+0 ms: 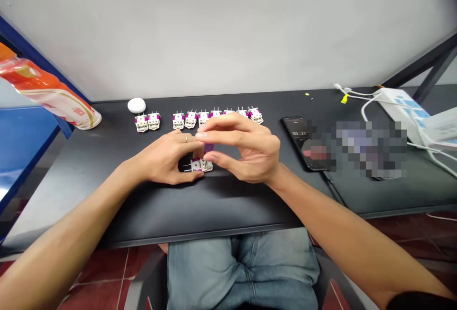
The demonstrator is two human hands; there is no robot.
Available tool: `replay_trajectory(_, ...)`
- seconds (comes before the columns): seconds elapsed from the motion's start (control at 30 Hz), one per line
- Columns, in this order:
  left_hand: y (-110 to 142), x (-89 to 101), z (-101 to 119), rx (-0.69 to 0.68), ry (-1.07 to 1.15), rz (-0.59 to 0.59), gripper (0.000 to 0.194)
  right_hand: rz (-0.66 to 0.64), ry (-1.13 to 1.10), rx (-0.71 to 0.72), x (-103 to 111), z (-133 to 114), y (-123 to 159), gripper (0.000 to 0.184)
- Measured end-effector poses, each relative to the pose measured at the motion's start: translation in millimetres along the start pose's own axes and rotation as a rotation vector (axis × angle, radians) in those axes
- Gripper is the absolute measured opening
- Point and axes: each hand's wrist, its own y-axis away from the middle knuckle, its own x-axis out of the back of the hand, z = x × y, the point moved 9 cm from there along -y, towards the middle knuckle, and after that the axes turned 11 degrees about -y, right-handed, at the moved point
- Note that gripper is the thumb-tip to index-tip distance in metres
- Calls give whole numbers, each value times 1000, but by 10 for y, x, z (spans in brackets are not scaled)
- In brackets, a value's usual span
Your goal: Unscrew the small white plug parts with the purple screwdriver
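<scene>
Close to the middle of the black table (228,200), my left hand (169,155) has its thumb and fingers closed around a small white and purple electrical plug insert (205,165). The insert lies on its side with its metal prongs pointing left. Just above it, my right hand (252,150) pinches a small purple plastic piece (209,147) between thumb and fingers. The fingers partly cover both parts, so whether they touch is hard to see. Behind my hands, similar plug inserts (178,120) stand in a row, prongs up, some half hidden by my right hand.
Two more inserts (141,123) stand at the left, near a white rounded case (136,105). An orange and white packet (53,93) leans at the far left. Right of my hands lie a phone (300,134), a blurred-out patch, white cables (364,105) and a white box (400,105).
</scene>
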Motion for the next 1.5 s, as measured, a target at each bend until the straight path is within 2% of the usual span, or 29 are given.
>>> replay_trajectory(0.1, 13, 7, 21, -40, -11, 16, 27, 40, -21, -12, 22, 10, 3, 41)
replay_trajectory(0.2, 14, 19, 17, -41, -27, 38, 27, -1, -39, -72, -15, 53, 2, 48)
replay_trajectory(0.33, 15, 0, 26, -51, -18, 18, 24, -1, 4, -37, 8, 24, 5, 39)
replay_trajectory(0.4, 29, 10, 33, -73, -17, 43, 30, 13, -10, -41, 23, 26, 20, 43)
replay_trajectory(0.5, 56, 40, 50, -118, 11, 105, 45, -15, -100, -158, -12, 117, 51, 54)
replay_trajectory(0.57, 59, 52, 62, -134, 40, 129, 48, -46, -132, -188, -40, 136, 52, 53)
replay_trajectory(0.67, 35, 38, 95, -145, 74, 109, 37, -51, -78, -73, -29, 36, 18, 47)
replay_trajectory(0.73, 19, 43, 119, -151, 86, 109, 27, -35, -58, -36, -14, 2, 10, 54)
replay_trajectory(0.8, 8, 49, 122, -141, 101, 112, 24, -42, -97, -91, -26, 42, 19, 61)
replay_trajectory(0.87, -2, 41, 107, -116, 120, 98, 23, -62, -147, -160, -51, 98, 31, 61)
replay_trajectory(0.97, -7, 38, 102, -103, 130, 82, 16, -77, -114, -128, -62, 84, 19, 50)
replay_trajectory(1.07, -4, 38, 113, -108, 124, 80, 14, -54, -87, -72, -54, 54, 18, 55)
replay_trajectory(1.13, 2, 37, 112, -104, 115, 91, 15, -40, -157, -138, -64, 113, 51, 61)
replay_trajectory(1.23, 3, 20, 111, -95, 105, 93, 15, -24, -236, -248, -79, 201, 129, 61)
replay_trajectory(1.4, -25, 29, 144, -107, 131, 94, 9, -2, -240, -256, -58, 192, 164, 55)
replay_trajectory(1.5, -38, 34, 135, -83, 143, 62, 17, 46, -216, -245, -27, 167, 126, 53)
